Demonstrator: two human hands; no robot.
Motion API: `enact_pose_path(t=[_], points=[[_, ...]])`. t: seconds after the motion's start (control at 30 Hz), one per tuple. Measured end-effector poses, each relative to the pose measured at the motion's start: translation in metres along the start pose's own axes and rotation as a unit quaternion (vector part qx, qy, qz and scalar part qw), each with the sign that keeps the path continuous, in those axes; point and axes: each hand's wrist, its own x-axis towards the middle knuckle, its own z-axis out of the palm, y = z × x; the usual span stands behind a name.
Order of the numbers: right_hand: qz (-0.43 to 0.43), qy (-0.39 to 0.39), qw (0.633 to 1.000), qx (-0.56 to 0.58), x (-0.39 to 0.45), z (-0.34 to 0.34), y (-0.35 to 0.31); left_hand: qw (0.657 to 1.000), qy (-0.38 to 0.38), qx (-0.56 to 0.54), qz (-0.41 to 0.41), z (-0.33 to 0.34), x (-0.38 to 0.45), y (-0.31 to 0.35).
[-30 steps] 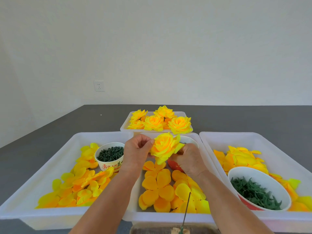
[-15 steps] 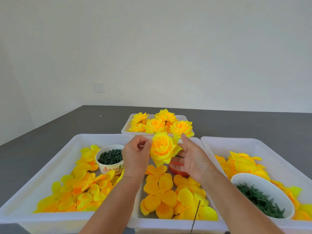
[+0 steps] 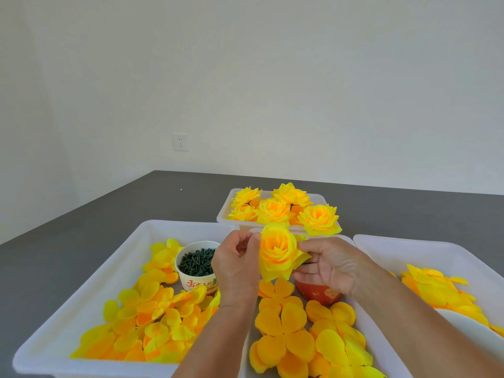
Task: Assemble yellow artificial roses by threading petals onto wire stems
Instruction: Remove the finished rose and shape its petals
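Observation:
A yellow rose head (image 3: pixel 278 251) hangs between both hands, above the middle tray. My left hand (image 3: pixel 236 266) pinches its left outer petal with thumb and fingers. My right hand (image 3: pixel 328 264) cups it from the right and below, fingers around its base. Loose orange-yellow petal sets (image 3: pixel 286 331) lie in the middle tray (image 3: pixel 381 347) under the hands. Several finished roses (image 3: pixel 275 208) fill the small far tray (image 3: pixel 225 211). The wire stem is not visible.
The left tray (image 3: pixel 90 290) holds loose yellow petals (image 3: pixel 152 320) and a paper cup of dark green parts (image 3: pixel 197 264). A red cup (image 3: pixel 317 293) sits behind my right hand. The right tray (image 3: pixel 436 255) holds more petals (image 3: pixel 436 287) and a white bowl's rim (image 3: pixel 469 327).
The view has tilted up, so the upright wire at the near edge is out of frame. My right hand has closed under the rose from an open pose; both hands stay on it.

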Motion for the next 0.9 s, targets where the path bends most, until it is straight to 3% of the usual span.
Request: enact_pose_path(t=[0.3, 0.43, 0.6, 0.77, 0.9], points=[[0.009, 0.036, 0.994, 0.106, 0.027, 0.001, -0.025, 0.999, 0.016, -0.025, -0.024, 0.004, -0.001, -0.001], [-0.008, 0.050, 0.988, 0.144, 0.061, 0.014, -0.051, 0.992, -0.072, 0.087, -0.055, 0.008, -0.002, -0.007], [-0.019, 0.064, 0.990, 0.125, 0.108, 0.045, -0.072, 0.951, -0.178, 0.254, 0.011, 0.011, -0.008, -0.014], [0.000, 0.135, 0.986, 0.098, 0.147, 0.060, -0.073, 0.913, -0.242, 0.326, 0.044, 0.014, -0.011, -0.016], [0.023, 0.160, 0.984, 0.069, 0.167, 0.061, -0.069, 0.903, -0.254, 0.344, 0.038, 0.015, -0.010, -0.019]])
